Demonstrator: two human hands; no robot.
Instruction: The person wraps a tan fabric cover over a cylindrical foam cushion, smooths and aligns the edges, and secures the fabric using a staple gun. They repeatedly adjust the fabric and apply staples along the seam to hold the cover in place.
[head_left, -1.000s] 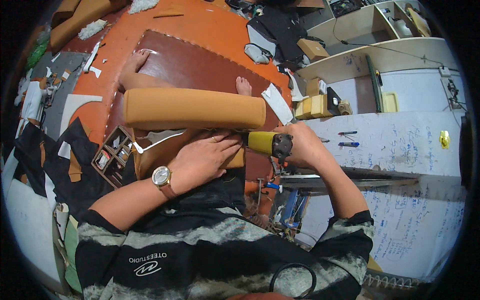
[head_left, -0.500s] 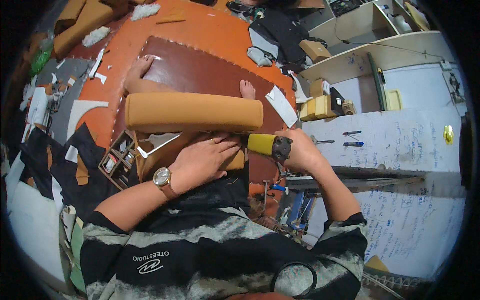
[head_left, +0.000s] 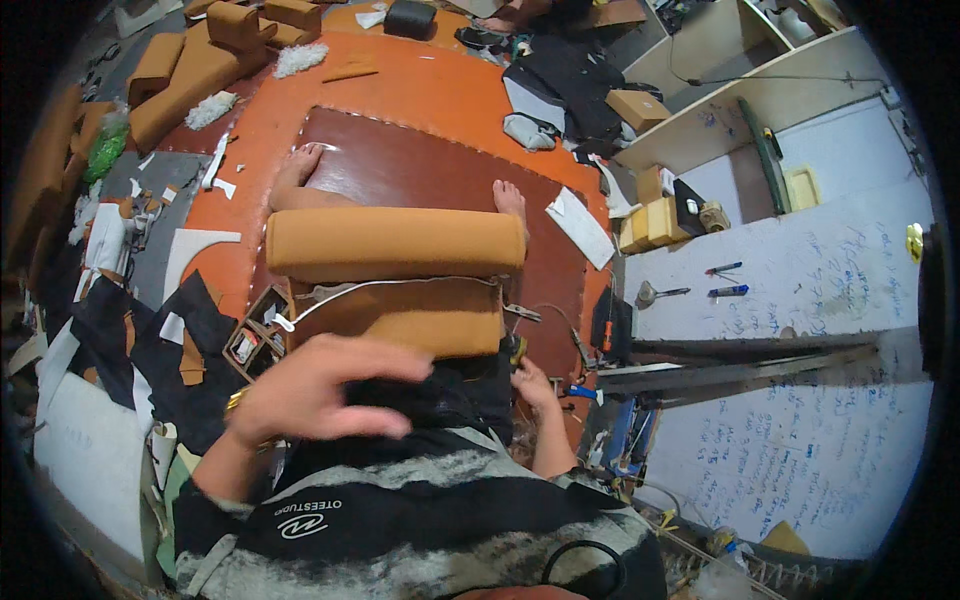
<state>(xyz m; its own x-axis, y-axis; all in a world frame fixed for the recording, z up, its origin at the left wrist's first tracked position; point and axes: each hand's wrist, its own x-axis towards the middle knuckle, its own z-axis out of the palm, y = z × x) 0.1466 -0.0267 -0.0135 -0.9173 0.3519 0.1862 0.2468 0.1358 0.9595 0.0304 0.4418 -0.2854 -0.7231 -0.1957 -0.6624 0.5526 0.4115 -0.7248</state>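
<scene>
Across my lap lies a tan upholstered piece, its long padded roll [head_left: 395, 243] on the far side and a flatter padded section [head_left: 400, 318] nearer me. A strip of white edging [head_left: 375, 287] runs along the gap between them, its left end loose. My left hand [head_left: 335, 385], with a watch [head_left: 236, 400] at the wrist, is raised above the near side, fingers apart and holding nothing. Low beside the piece's right end, my right hand [head_left: 538, 388] has its fingers bent round a staple gun [head_left: 517, 350], of which only a small dark and yellowish part shows.
A wooden compartment box [head_left: 255, 340] stands left of the piece. Pliers [head_left: 522, 313] and an orange-handled tool [head_left: 607, 337] lie to its right. Pens [head_left: 728, 291] and yellow foam blocks [head_left: 655, 228] rest on the white surface. Black fabric scraps [head_left: 205, 325] spread over the left floor.
My left hand has lifted off the tan piece toward me. My right hand has lowered with the staple gun from the piece's right end to beside it. The near section is uncovered.
</scene>
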